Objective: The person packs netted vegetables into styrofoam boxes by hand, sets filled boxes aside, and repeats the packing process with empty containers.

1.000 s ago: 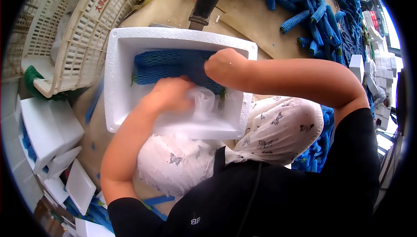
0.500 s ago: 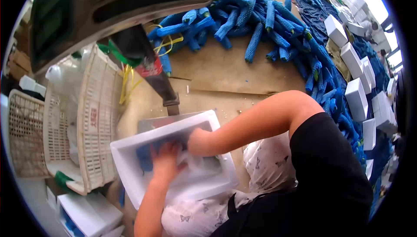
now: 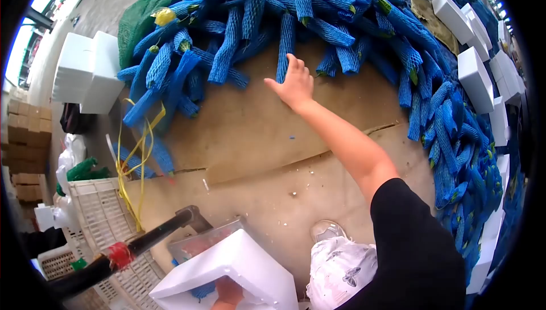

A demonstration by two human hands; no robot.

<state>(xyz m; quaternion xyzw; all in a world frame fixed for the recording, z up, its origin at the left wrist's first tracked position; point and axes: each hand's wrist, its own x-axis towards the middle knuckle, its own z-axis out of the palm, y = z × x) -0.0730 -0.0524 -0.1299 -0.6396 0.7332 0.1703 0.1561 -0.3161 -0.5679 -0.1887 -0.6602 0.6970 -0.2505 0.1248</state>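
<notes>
My right hand [image 3: 294,82] is stretched out over the floor with fingers apart, nothing in it. Just beyond its fingertips lies a long vegetable in a blue net sleeve [image 3: 286,40], at the inner edge of a big heap of the same. Below, a white foam box [image 3: 261,267] sits tilted on the metal platform of a scale [image 3: 207,240]. My left hand [image 3: 228,290] is inside that box, its fingers mostly hidden. Beside it in the box shows a blue-netted vegetable [image 3: 202,291].
The scale's dark pole [image 3: 153,240] slants across the lower left, beside a cream plastic crate [image 3: 102,205]. Yellow straps [image 3: 139,165] hang near it. White foam boxes [image 3: 88,71] stand at far left, others [image 3: 475,79] along the right. My shoe [image 3: 328,230] is on the floor.
My right hand has left the foam box and reached forward to the heap. The view has swung upward, and the box appears lower and more tilted. My left hand stays in it.
</notes>
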